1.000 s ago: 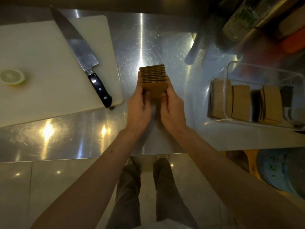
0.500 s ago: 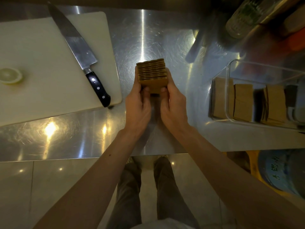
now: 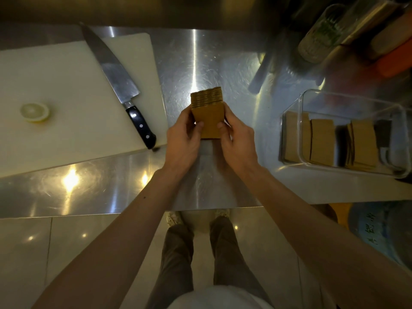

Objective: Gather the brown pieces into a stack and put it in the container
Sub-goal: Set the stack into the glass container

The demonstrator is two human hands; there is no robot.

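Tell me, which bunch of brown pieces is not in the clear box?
The stack of brown pieces held between the left hand and the right hand, above the metal table. The other bunches stand inside the clear box on the right.

Working kitchen, looks commercial. I stand at brushed stainless steel counter (image 3: 200,63), glossy tiled floor (image 3: 26,253) under my feet. White cutting board (image 3: 55,90) at 10 o'clock, chef's knife (image 3: 120,85) with black riveted handle lying across it, cut citrus half (image 3: 35,111) on board at 9 o'clock. Clear storage container (image 3: 347,101) at 3 o'clock. Blurred bottles (image 3: 321,34) at 1 o'clock.
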